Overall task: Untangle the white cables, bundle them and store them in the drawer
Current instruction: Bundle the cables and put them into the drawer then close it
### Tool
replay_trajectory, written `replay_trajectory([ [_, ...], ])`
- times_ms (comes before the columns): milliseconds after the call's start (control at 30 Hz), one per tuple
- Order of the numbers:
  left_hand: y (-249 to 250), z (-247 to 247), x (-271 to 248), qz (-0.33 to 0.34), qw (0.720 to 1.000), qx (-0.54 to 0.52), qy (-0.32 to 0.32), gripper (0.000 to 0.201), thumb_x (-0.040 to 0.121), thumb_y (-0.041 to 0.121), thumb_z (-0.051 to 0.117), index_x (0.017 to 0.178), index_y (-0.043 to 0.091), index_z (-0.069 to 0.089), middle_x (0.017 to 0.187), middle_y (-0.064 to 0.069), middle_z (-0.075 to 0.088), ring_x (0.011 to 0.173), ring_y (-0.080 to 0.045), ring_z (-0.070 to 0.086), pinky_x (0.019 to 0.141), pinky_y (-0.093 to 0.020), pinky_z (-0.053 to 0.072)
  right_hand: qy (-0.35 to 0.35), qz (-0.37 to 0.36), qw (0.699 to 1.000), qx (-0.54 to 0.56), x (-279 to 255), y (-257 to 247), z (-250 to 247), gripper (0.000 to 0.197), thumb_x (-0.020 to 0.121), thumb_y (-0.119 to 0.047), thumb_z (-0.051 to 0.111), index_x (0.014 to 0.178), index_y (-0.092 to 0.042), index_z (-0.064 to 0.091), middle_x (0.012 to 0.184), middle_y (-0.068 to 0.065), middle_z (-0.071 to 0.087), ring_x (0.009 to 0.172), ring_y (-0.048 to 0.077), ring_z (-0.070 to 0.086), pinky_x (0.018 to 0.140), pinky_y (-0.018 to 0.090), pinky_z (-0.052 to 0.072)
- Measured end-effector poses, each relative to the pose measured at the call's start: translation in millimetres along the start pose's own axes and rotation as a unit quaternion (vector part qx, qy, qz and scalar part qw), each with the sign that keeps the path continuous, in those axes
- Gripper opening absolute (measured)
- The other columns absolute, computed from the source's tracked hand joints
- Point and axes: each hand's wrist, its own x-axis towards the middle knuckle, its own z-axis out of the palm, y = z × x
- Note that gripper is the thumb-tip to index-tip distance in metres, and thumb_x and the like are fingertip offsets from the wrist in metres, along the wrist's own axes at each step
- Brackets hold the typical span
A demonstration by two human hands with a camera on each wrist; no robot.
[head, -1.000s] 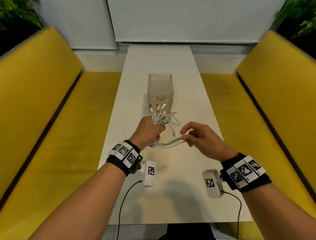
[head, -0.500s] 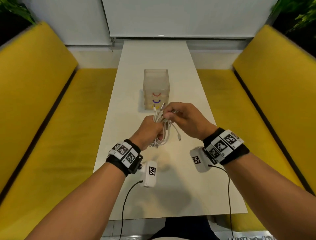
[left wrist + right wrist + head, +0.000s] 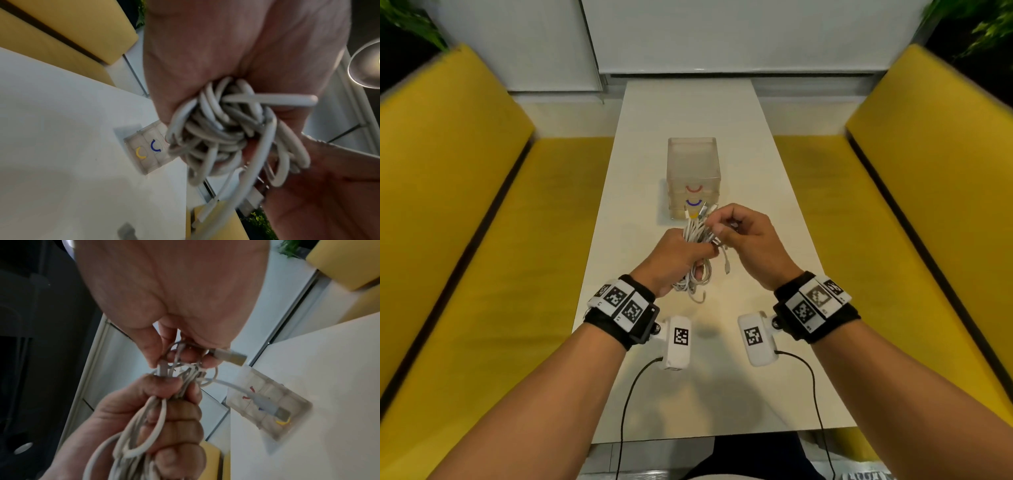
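The left hand [image 3: 674, 255] is closed tight around a thick bunch of white cables [image 3: 697, 236], and it holds them up in the air above the white table [image 3: 688, 109], with loops hanging down under the fist. The right hand [image 3: 748, 236] sits just beside it, and its fingers [image 3: 152, 344] pinch some of the cable ends at the top of the bunch. The little see-through drawer box [image 3: 693, 164] stands on the table just behind the hands, with all its drawers closed, showing red, blue and yellow curved handles.
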Motion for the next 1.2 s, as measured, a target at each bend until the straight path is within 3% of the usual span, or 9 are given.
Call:
replay_trajectory([
  [100,-4.5,-1.3,3.6,-0.003,0.998,-0.023,0.050,0.011,0.088,0.000,0.067,0.080,0.006,0.064,0.052,-0.003,0.050,0.040,-0.015,0.048,0.045,-0.025,0.041,0.133,-0.014,0.987,-0.086,-3.8,4.8,-1.8,0.007,0.090,-0.011,0.066,0.094,-0.006,0.066,0.095,0.006,0.069,0.083,0.015,0.061,0.075,0.028,0.053],
  [167,-6.7,-2.2,5.6,0.001,0.995,-0.057,0.080,0.011,0.089,-0.003,0.066,0.080,0.005,0.065,0.051,-0.003,0.051,0.038,-0.014,0.050,0.044,-0.025,0.041,0.275,0.003,0.952,-0.137,-9.7,9.6,-2.7,0.008,0.089,-0.019,0.065,0.092,-0.011,0.064,0.094,0.005,0.069,0.085,0.017,0.061,0.079,0.037,0.055],
  [233,-8.5,-3.9,7.3,0.008,0.990,-0.093,0.107,0.010,0.088,-0.004,0.065,0.082,0.004,0.065,0.053,-0.003,0.050,0.039,-0.015,0.051,0.045,-0.024,0.040,0.317,0.059,0.935,-0.145,-18.9,10.4,-2.7,0.012,0.092,-0.021,0.061,0.087,-0.010,0.064,0.086,0.004,0.066,0.077,0.014,0.057,0.081,0.046,0.053],
  [333,-10.3,-4.6,9.8,0.020,0.979,-0.146,0.139,0.009,0.080,0.000,0.067,0.088,0.002,0.063,0.053,-0.002,0.047,0.040,-0.016,0.050,0.045,-0.024,0.040,0.111,0.235,0.944,-0.205,-39.9,11.5,2.9,0.048,0.103,-0.038,0.044,0.076,-0.007,0.069,0.073,0.006,0.064,0.060,0.014,0.051,0.063,0.038,0.045],
  [400,-11.1,-1.4,10.9,0.024,0.976,-0.165,0.142,0.009,0.081,-0.002,0.066,0.087,0.004,0.062,0.053,-0.001,0.047,0.040,-0.016,0.051,0.046,-0.024,0.042,-0.044,0.369,0.916,-0.152,-52.6,18.0,10.2,0.062,0.103,-0.052,0.038,0.089,-0.004,0.074,0.074,0.005,0.067,0.055,0.015,0.049,0.053,0.028,0.035],
  [500,-10.9,4.7,9.5,0.023,0.979,-0.163,0.121,0.017,0.090,-0.009,0.060,0.083,0.007,0.061,0.052,0.002,0.049,0.040,-0.014,0.051,0.046,-0.024,0.043,-0.072,0.429,0.899,0.056,-57.8,29.8,22.7,0.046,0.102,-0.044,0.048,0.102,-0.005,0.071,0.082,0.006,0.069,0.059,0.017,0.052,0.052,0.027,0.036],
  [633,-12.3,1.6,9.2,0.026,0.979,-0.169,0.114,0.013,0.090,-0.006,0.064,0.092,0.007,0.065,0.063,-0.001,0.058,0.055,-0.017,0.059,0.056,-0.029,0.051,0.075,0.390,0.890,0.223,-52.6,25.3,31.0,0.014,0.097,-0.014,0.056,0.099,-0.009,0.069,0.085,0.007,0.064,0.063,0.019,0.053,0.056,0.030,0.039],
  [867,-8.4,1.4,8.1,0.038,0.985,-0.130,0.104,0.008,0.094,-0.001,0.065,0.097,0.005,0.066,0.071,-0.005,0.064,0.061,-0.017,0.067,0.061,-0.030,0.056,0.247,0.275,0.909,0.190,-55.3,20.7,33.3,0.012,0.091,-0.006,0.069,0.102,-0.005,0.073,0.082,0.007,0.067,0.060,0.018,0.055,0.047,0.028,0.038],
  [1200,-13.5,19.1,9.4,0.052,0.992,-0.044,0.110,0.018,0.096,0.028,0.070,0.081,0.017,0.068,0.061,0.001,0.057,0.057,-0.019,0.052,0.058,-0.035,0.046,0.285,0.128,0.943,0.115,-51.0,9.1,35.9,0.007,0.089,-0.002,0.070,0.094,-0.003,0.075,0.071,0.010,0.067,0.055,0.022,0.054,0.041,0.027,0.044],
])
